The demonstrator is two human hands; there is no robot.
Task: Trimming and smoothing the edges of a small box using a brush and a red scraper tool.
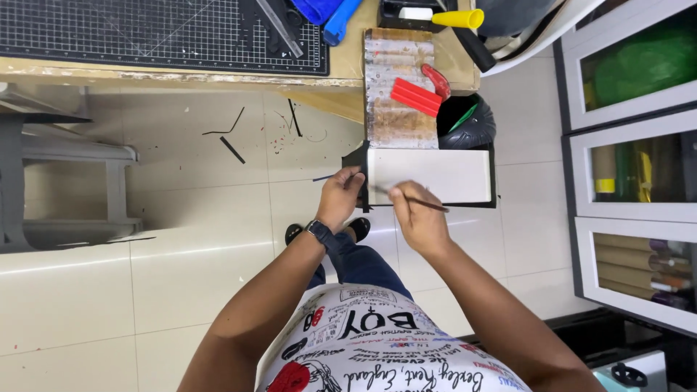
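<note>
Your left hand [340,194] grips the left end of a flat rectangular board [430,176], pale on its face with a black edge, fingers closed around its dark corner. You hold the board out in front of you, above the tiled floor [181,239] and just below the end of a worn wooden plank [398,87] that juts off the workbench [341,69]. Your right hand [417,218] pinches a thin dark stick, likely a brush or pencil [410,198], with the fingers clenched around it; its tip lies against the lower left part of the pale face. On the plank sit a red ribbed block [416,96] and a red-handled tool [436,80]. A black bin [467,123] stands just right of the plank, behind the board. A gridded cutting mat [145,33] covers the bench to the left. Black scraps [232,149] lie on the floor. White cabinets with glass fronts [632,167] stand at your right, holding rolls of material.
</note>
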